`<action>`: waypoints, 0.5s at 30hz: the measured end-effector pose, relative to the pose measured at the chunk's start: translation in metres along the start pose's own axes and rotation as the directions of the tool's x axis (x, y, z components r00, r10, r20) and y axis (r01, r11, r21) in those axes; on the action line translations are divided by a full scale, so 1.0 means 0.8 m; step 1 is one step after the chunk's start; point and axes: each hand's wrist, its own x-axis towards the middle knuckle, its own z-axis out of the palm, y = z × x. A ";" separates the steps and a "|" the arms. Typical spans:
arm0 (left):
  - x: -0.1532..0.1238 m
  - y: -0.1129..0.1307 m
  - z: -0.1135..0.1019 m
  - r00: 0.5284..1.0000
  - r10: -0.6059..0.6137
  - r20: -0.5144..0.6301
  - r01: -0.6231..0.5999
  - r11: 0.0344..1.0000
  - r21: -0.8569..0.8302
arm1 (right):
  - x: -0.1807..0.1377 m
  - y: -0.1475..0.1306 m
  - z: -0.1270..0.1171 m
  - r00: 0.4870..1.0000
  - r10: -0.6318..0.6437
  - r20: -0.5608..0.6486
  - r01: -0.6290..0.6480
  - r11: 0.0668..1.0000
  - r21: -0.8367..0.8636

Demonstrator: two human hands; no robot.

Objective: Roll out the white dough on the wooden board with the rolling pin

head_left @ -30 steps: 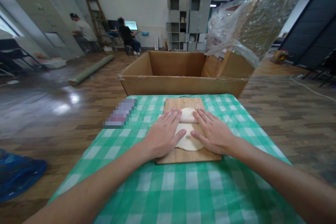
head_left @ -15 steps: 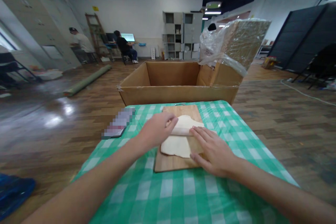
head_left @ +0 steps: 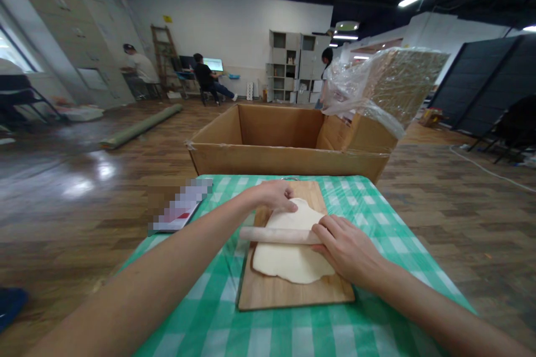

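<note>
A flat sheet of pale dough [head_left: 288, 265] lies on a wooden cutting board [head_left: 293, 297]. Across the dough rests a light rolling pin [head_left: 276, 235], its left end sticking out past the board. My right hand [head_left: 345, 242] is closed around the pin's right end. At the dough's far left edge, my left hand [head_left: 278, 195] has its fingers and thumb drawn together on the dough; the fingertips are partly hidden. The left hand is apart from the pin.
A green and white checked cloth [head_left: 201, 301] covers the table. On its left edge lies a blurred-out flat object [head_left: 180, 209]. Beyond the table stands a large open cardboard box [head_left: 288, 159], with a plastic-wrapped block [head_left: 402, 83] at its right. Several people are farther back.
The rolling pin has come nearer to me over the dough. My left hand has left the pin for the dough's far edge. My right hand's spread fingers have closed around the pin.
</note>
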 end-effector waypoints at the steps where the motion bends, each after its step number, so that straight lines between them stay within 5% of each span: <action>1: -0.001 -0.003 0.000 0.999 0.028 -0.040 -0.030 0.999 -0.040 | 0.000 0.001 -0.002 1.000 -0.010 0.004 0.010 1.000 -0.009; 7: -0.011 -0.027 0.005 0.922 -0.063 -0.381 -0.049 0.960 -0.276 | -0.006 0.011 -0.008 1.000 0.017 0.025 -0.017 1.000 -0.008; 13: -0.017 -0.047 0.019 0.962 -0.067 -0.266 -0.059 0.896 -0.440 | -0.006 0.024 -0.011 0.978 0.163 0.128 -0.172 0.983 0.059; 15: -0.019 -0.050 0.012 0.938 -0.080 -0.336 -0.055 0.925 -0.375 | 0.004 0.030 -0.015 0.963 0.210 0.166 -0.221 0.974 0.050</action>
